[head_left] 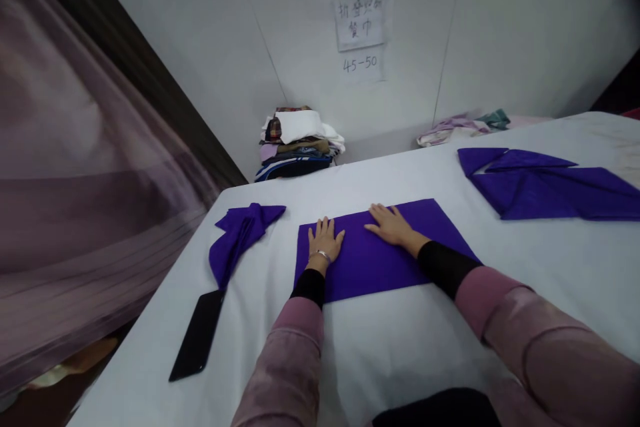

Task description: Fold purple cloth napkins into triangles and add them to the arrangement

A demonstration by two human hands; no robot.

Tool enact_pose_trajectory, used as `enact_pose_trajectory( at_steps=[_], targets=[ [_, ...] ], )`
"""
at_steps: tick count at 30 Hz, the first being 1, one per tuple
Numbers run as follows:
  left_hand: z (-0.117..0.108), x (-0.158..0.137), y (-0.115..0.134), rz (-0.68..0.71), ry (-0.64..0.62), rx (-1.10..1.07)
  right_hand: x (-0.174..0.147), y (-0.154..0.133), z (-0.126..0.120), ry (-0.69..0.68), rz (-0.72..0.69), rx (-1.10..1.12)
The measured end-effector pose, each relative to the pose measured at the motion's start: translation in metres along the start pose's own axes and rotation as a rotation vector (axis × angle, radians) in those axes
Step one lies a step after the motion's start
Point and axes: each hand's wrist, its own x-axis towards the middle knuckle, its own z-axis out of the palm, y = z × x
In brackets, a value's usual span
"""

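Observation:
In front of me a purple cloth napkin [373, 263] lies flat as a wide rectangle on the white-covered table [390, 360]. My left hand [325, 242] rests on its left part, palm down with the fingers spread. Toward the middle of the far edge, my right hand [390, 223] presses flat on the same cloth, fingers apart. Neither hand grips anything. A silver bracelet [321, 254] circles my left wrist.
A folded purple napkin [237, 235] lies at left, its tip by a black phone [197, 335]. More folded purple cloth [545, 188] lies at right. Stacked clothes [297, 143] and other fabrics [457, 129] sit beyond the far edge. A pinkish curtain [75, 180] hangs left.

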Motion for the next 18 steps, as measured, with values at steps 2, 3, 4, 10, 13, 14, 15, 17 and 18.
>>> enact_pose_trajectory(
  at_steps=[2, 3, 4, 10, 13, 14, 15, 17, 18],
  targets=[
    [0.000, 0.000, 0.000, 0.003, 0.006, -0.003, -0.016, 0.044, -0.009, 0.014, 0.138, -0.033],
    [-0.001, 0.000, 0.000, 0.006, 0.006, -0.006, -0.025, 0.066, -0.014, 0.024, 0.205, -0.049],
    [-0.001, 0.000, 0.000, 0.007, 0.004, -0.010, -0.034, 0.086, -0.018, 0.033, 0.267, -0.066],
    [-0.005, -0.001, 0.002, -0.003, -0.007, -0.011, -0.057, 0.112, -0.039, 0.060, 0.437, -0.080],
    [-0.007, -0.001, 0.003, -0.006, -0.004, -0.002, -0.055, 0.054, -0.037, 0.117, 0.278, -0.050],
    [-0.008, -0.001, 0.003, -0.007, -0.005, 0.003, -0.054, 0.029, -0.033, 0.103, 0.186, -0.022],
    [-0.008, -0.001, 0.003, -0.008, -0.008, 0.007, -0.053, 0.003, -0.028, 0.084, 0.095, 0.012],
    [-0.009, -0.001, 0.003, -0.011, -0.012, 0.016, -0.051, -0.043, -0.015, 0.037, -0.051, 0.083],
    [-0.009, -0.001, 0.002, -0.012, -0.012, 0.021, -0.051, -0.060, -0.009, 0.014, -0.107, 0.111]
  ],
)
